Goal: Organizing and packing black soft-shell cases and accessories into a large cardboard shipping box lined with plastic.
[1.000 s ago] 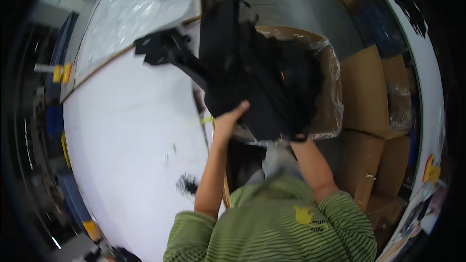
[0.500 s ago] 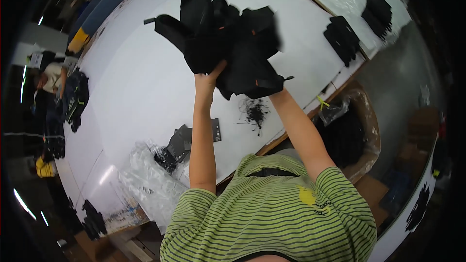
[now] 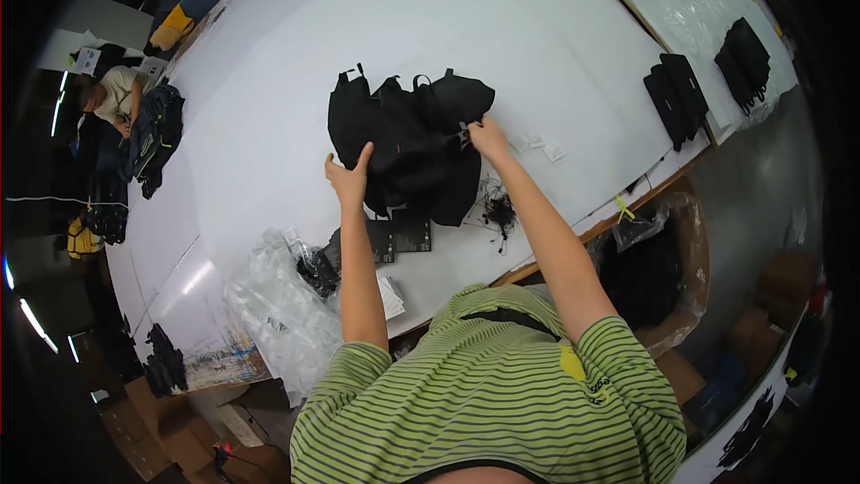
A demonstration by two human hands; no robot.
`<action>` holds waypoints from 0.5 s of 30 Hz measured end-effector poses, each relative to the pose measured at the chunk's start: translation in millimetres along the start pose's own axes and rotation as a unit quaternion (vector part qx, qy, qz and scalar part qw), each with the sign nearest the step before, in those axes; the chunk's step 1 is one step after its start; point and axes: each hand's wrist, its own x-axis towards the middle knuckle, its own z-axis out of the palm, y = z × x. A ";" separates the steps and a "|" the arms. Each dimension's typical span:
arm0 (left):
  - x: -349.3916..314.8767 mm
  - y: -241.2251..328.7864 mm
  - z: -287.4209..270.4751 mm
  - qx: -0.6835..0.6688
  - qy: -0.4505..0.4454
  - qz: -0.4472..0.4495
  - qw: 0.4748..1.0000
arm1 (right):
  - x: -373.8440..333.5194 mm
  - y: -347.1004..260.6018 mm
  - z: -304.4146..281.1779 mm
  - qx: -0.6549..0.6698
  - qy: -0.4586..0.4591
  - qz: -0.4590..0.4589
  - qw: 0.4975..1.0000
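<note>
A loose heap of black fabric pouches (image 3: 412,148) with small loops and cord ends lies on the white table (image 3: 269,108). My left hand (image 3: 348,181) is at the heap's near left edge, thumb and fingers spread apart, not gripping. At the right side of the heap, my right hand (image 3: 486,137) has its fingers closed on the edge of a pouch, by a small pull or cord end. Its fingertips are partly hidden. Just nearer to me are dark flat cards or boxes (image 3: 412,235) and a tangle of black cords (image 3: 499,211).
Small white tags (image 3: 546,145) lie right of my right hand. Clear plastic bags (image 3: 278,305) and a white paper stack (image 3: 391,298) sit near left. Folded black pieces (image 3: 676,100) are at far right. An open carton (image 3: 694,260) stands below the edge. Another person (image 3: 121,94) works at left.
The black pouches, held up in both hands before, have come down onto the table. My left hand has let go and spread its fingers. White tags now show on the right.
</note>
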 end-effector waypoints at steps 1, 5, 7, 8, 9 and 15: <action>-6.9 12.6 5.6 0.023 0.038 0.030 0.999 | -6.8 13.2 -23.9 0.003 0.015 0.009 1.000; -42.9 63.3 26.8 0.074 0.113 0.114 0.984 | -52.8 83.8 -123.3 0.200 0.018 -0.016 0.979; -89.2 117.9 51.4 -0.095 0.114 0.232 0.961 | -98.8 116.2 -171.3 0.269 0.033 0.000 0.963; -125.9 153.7 65.4 -0.109 0.066 0.273 0.954 | -125.8 137.3 -193.6 0.333 0.034 0.013 0.942; -156.3 180.9 75.4 -0.156 -0.006 0.313 0.937 | -153.6 156.7 -211.6 0.400 0.037 0.020 0.916; -355.9 234.2 215.7 -0.135 -0.585 0.360 0.714 | -293.1 321.2 -259.1 0.579 0.164 0.073 0.795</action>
